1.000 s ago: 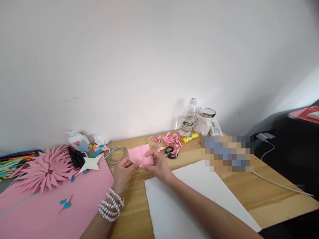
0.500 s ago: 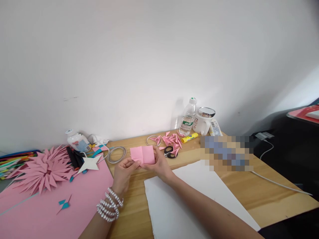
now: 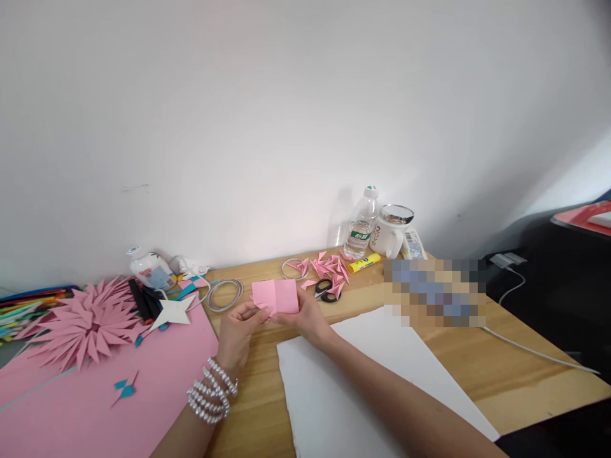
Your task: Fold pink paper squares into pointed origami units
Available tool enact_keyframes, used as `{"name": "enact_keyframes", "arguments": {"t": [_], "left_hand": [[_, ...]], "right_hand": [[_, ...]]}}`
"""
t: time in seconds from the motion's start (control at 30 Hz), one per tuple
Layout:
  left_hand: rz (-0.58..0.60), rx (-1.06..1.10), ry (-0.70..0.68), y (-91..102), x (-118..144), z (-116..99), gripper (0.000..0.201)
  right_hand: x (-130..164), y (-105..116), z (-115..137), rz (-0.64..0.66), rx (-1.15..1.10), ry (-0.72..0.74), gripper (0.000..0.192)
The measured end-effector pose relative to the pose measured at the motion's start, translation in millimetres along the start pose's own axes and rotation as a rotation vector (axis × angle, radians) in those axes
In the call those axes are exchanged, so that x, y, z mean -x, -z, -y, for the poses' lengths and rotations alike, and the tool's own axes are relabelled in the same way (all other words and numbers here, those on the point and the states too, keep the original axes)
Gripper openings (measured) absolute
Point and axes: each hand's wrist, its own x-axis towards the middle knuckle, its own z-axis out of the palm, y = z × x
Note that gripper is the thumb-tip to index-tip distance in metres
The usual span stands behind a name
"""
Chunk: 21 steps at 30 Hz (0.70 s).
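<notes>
A small piece of pink paper (image 3: 285,295) with a crease down its middle is held up above the wooden table. My left hand (image 3: 242,327), with strings of silvery beads at the wrist, pinches its lower left edge between thumb and fingers. Around the lower right corner of the paper, my right hand (image 3: 308,318) is closed, its fingers partly behind the sheet. Just beyond the right hand lie black-handled scissors (image 3: 328,291) and a pile of folded pink paper pieces (image 3: 330,267).
White board (image 3: 344,381) lies under my right forearm; pink sheet (image 3: 162,381) is at left, bearing a spiky pink paper flower (image 3: 90,324) and white paper star (image 3: 173,312). Toward the wall stand a water bottle (image 3: 361,222), mug (image 3: 389,235), yellow glue stick (image 3: 364,263) and coiled cable (image 3: 224,296).
Both hands still grip the pink paper in nearly the same pose. The right hand's fingertips show less above the paper's right edge. The whole view has shifted very slightly.
</notes>
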Motion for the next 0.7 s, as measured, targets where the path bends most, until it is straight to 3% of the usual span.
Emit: {"name": "enact_keyframes", "arguments": {"t": [0.57, 0.7], "left_hand": [[-0.062, 0.042, 0.040, -5.3, 3.1, -2.1, 0.021], [-0.072, 0.032, 0.043, -5.3, 2.8, -1.9, 0.021]], "right_hand": [[-1.0, 1.2, -1.2, 0.017, -0.035, -0.087, 0.049], [1.1, -0.6, 0.1, 0.057, -0.071, -0.172, 0.047]]}}
